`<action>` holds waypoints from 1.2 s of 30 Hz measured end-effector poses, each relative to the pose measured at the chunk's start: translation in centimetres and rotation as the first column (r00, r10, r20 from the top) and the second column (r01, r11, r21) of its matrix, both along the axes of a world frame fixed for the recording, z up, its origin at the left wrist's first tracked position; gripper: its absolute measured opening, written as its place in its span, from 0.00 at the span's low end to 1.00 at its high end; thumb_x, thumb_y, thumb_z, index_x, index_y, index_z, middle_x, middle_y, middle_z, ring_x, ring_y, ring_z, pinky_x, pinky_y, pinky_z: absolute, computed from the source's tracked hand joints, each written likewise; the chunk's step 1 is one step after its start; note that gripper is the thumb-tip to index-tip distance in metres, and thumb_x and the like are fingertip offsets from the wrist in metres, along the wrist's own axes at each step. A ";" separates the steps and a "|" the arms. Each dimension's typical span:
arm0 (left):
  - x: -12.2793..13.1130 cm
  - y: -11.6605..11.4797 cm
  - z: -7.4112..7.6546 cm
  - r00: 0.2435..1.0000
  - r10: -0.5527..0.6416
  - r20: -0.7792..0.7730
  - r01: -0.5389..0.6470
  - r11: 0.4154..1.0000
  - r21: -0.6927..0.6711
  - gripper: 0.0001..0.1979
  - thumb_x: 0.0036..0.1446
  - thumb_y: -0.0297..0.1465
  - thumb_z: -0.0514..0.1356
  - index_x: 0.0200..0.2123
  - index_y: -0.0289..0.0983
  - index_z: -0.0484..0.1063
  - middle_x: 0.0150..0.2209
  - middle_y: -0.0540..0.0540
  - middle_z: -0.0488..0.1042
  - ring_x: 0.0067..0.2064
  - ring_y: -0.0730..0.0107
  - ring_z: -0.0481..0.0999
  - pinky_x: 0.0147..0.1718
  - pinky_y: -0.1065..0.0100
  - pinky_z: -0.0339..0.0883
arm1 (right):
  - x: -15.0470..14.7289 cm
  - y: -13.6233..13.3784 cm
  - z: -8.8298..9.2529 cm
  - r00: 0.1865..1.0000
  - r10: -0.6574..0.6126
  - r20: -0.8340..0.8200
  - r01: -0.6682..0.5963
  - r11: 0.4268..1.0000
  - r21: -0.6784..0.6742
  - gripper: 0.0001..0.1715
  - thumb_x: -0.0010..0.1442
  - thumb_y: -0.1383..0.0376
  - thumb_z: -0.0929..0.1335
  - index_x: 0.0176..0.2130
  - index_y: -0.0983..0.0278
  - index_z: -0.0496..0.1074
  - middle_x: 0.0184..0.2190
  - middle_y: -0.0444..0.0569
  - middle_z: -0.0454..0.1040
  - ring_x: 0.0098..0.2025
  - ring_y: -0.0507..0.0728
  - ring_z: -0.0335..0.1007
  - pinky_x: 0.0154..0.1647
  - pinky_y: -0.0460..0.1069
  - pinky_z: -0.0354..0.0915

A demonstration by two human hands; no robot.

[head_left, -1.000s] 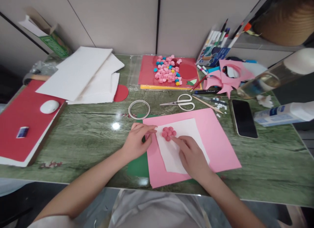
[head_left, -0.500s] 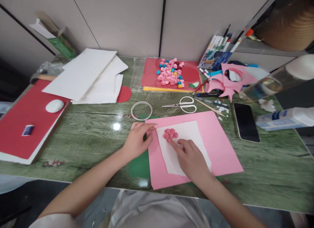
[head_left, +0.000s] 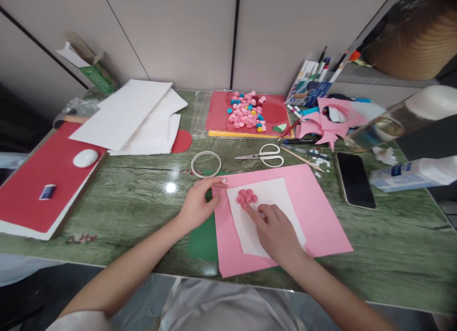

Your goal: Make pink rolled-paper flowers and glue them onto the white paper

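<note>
My left hand [head_left: 198, 205] lies flat and open on the green surface [head_left: 124, 198], with its fingertips pressing the left edge of the pink paper [head_left: 317, 212]. It holds nothing; it just keeps the sheet down. A white sheet [head_left: 274, 198] lies on top of the pink paper, and on it sits the little bunch of pink paper rolls [head_left: 246, 197]. The bunch is round, so it has no long side. It lies just to the right of my left hand and just above my right hand [head_left: 276, 231]. My right hand is the nearer one: its pointing finger reaches up and left and touches the bottom of the bunch, while the other fingers are loosely curled and grip nothing. My two hands are apart, with the bunch sitting between them and a bit farther from me. The scissors [head_left: 262, 154] lie well behind the bunch, near the tape ring [head_left: 206, 164].
</note>
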State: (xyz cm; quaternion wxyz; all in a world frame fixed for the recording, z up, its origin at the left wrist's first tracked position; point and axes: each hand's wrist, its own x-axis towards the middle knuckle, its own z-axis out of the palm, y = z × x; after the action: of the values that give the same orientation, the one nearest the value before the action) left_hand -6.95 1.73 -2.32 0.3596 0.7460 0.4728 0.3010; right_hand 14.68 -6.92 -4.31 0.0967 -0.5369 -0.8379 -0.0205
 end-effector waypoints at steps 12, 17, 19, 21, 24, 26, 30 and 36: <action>0.7 -1.2 2.9 0.971 -0.087 0.222 0.137 0.965 -0.222 0.18 0.50 0.22 0.53 0.45 0.39 0.65 0.44 0.45 0.74 0.47 0.66 0.71 0.47 0.62 0.59 | -0.2 -0.3 0.4 0.998 0.010 0.057 -0.012 0.999 0.036 0.27 0.54 0.77 0.60 0.52 0.63 0.64 0.30 0.50 0.63 0.32 0.56 0.55 0.30 0.50 0.56; 2.0 0.1 2.6 0.969 -0.065 0.237 0.120 0.967 -0.225 0.18 0.48 0.22 0.54 0.45 0.38 0.65 0.43 0.44 0.74 0.46 0.66 0.72 0.47 0.61 0.59 | -0.2 -0.3 0.4 0.998 0.037 0.047 -0.042 0.992 0.120 0.26 0.54 0.76 0.60 0.52 0.64 0.64 0.30 0.51 0.65 0.32 0.56 0.56 0.31 0.50 0.57; 2.8 0.9 2.3 0.950 -0.024 0.310 0.110 0.958 -0.265 0.17 0.48 0.23 0.55 0.44 0.37 0.66 0.42 0.43 0.74 0.44 0.66 0.73 0.46 0.61 0.61 | -0.3 -0.3 0.6 0.999 0.047 0.008 -0.048 0.992 0.120 0.25 0.53 0.77 0.60 0.51 0.64 0.65 0.31 0.51 0.66 0.33 0.56 0.58 0.32 0.50 0.59; 3.7 1.5 2.1 0.896 0.043 0.443 0.112 0.941 -0.318 0.16 0.48 0.24 0.55 0.43 0.36 0.65 0.41 0.42 0.74 0.42 0.66 0.73 0.44 0.62 0.63 | -0.2 -0.3 1.2 0.997 0.043 -0.071 -0.039 0.997 0.068 0.26 0.53 0.77 0.60 0.51 0.65 0.64 0.32 0.51 0.66 0.33 0.55 0.60 0.33 0.50 0.61; 4.8 1.4 1.7 0.815 0.138 0.562 0.084 0.933 -0.351 0.14 0.49 0.25 0.56 0.42 0.35 0.65 0.39 0.43 0.74 0.40 0.68 0.73 0.43 0.63 0.64 | 0.4 0.4 2.5 0.969 -0.028 -0.244 0.015 0.998 -0.056 0.25 0.56 0.74 0.59 0.54 0.63 0.60 0.34 0.49 0.67 0.33 0.53 0.64 0.32 0.48 0.63; 5.1 1.0 1.2 0.799 0.160 0.580 0.061 0.938 -0.342 0.14 0.49 0.25 0.57 0.42 0.36 0.65 0.37 0.44 0.74 0.39 0.68 0.73 0.43 0.63 0.64 | 1.1 2.1 3.3 0.931 -0.094 -0.352 0.067 0.994 -0.089 0.23 0.59 0.70 0.58 0.53 0.61 0.60 0.34 0.47 0.68 0.32 0.52 0.65 0.33 0.47 0.64; 5.1 0.6 0.1 0.793 0.171 0.585 0.035 0.946 -0.324 0.14 0.48 0.25 0.57 0.41 0.36 0.65 0.35 0.45 0.74 0.38 0.68 0.73 0.41 0.64 0.65 | 2.8 9.5 3.5 0.852 -0.184 -0.490 0.168 0.983 -0.076 0.21 0.58 0.68 0.59 0.51 0.62 0.61 0.32 0.46 0.70 0.29 0.51 0.65 0.33 0.47 0.63; 5.0 0.9 -0.6 0.831 0.190 0.523 -0.032 0.955 -0.295 0.12 0.49 0.23 0.56 0.40 0.35 0.66 0.32 0.45 0.74 0.35 0.70 0.73 0.38 0.66 0.65 | 2.5 22.1 2.6 0.844 -0.244 -0.478 0.277 0.961 -0.001 0.21 0.55 0.67 0.60 0.50 0.68 0.63 0.37 0.54 0.70 0.41 0.58 0.63 0.45 0.54 0.56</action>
State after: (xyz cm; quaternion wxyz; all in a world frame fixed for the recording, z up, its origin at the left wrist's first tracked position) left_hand -1.96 2.66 -2.89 0.5608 0.5430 0.4303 0.4533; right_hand 17.14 15.22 -1.74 0.3129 -0.6307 -0.7067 0.0699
